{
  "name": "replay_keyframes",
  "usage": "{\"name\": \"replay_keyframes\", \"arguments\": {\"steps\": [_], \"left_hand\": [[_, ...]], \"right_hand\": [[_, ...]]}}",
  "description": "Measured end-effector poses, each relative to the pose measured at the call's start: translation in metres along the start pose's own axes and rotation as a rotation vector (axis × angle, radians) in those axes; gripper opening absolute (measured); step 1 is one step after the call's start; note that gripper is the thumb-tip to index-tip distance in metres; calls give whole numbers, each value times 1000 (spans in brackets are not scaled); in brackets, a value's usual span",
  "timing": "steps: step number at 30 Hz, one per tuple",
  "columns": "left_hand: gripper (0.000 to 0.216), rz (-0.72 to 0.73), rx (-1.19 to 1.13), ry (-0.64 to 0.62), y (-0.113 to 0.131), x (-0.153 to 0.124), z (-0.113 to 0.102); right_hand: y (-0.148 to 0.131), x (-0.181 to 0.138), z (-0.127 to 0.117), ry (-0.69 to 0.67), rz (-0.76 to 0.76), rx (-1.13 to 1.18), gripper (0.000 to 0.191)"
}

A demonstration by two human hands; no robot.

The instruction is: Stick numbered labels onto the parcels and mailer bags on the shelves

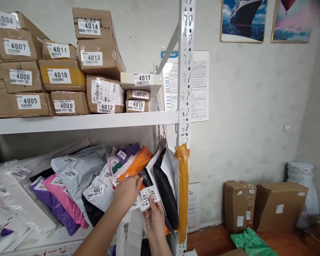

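Note:
My right hand (155, 217) pinches a strip of white barcode labels (144, 199) printed 4013 and 4014. The strip's tail (134, 227) hangs down over the shelf edge. My left hand (129, 192) is just to the left and higher, its fingers curled together against an orange mailer bag (138, 164). What its fingertips hold, if anything, is hidden. Right of the hands, a black mailer bag (165, 188) leans upright among white and grey ones. To the left lies a white and black bag (97, 191) labelled 4001, and behind sits a purple bag (130, 151) labelled 4010.
Numbered cardboard boxes (101, 53) are stacked on the upper shelf (96, 122). A white perforated post (186, 71) with orange tape closes the right side. More labelled bags (77, 167) fill the lower left. Cartons (280, 206) and a green bag (252, 241) lie on the floor.

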State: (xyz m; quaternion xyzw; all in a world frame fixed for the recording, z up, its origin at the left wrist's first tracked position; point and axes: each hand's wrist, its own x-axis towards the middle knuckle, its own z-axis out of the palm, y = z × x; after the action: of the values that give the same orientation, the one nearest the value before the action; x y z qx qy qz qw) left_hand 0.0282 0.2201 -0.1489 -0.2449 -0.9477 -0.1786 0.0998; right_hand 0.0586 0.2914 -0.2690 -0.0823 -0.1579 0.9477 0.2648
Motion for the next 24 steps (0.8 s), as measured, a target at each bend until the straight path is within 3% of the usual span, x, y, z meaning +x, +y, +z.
{"name": "replay_keyframes", "arguments": {"steps": [3,6,12,16,20,24], "left_hand": [[34,-51,70,-6,18,33,-5],[33,-86,86,-59,21,52,6],[27,-34,12,-101,-6,51,28],[23,62,-89,-192,-17,66,21],[36,60,-72,-246,-15,79,7],[15,57,-23,-209,-8,67,5]], "right_hand": [[-8,6,6,14,-21,31,49],[-8,9,12,-42,-43,-11,47],[4,28,14,-81,-116,-168,49],[11,54,17,-22,-187,-211,43],[16,79,23,63,-237,-213,30],[20,95,26,62,-237,-230,26]]}}
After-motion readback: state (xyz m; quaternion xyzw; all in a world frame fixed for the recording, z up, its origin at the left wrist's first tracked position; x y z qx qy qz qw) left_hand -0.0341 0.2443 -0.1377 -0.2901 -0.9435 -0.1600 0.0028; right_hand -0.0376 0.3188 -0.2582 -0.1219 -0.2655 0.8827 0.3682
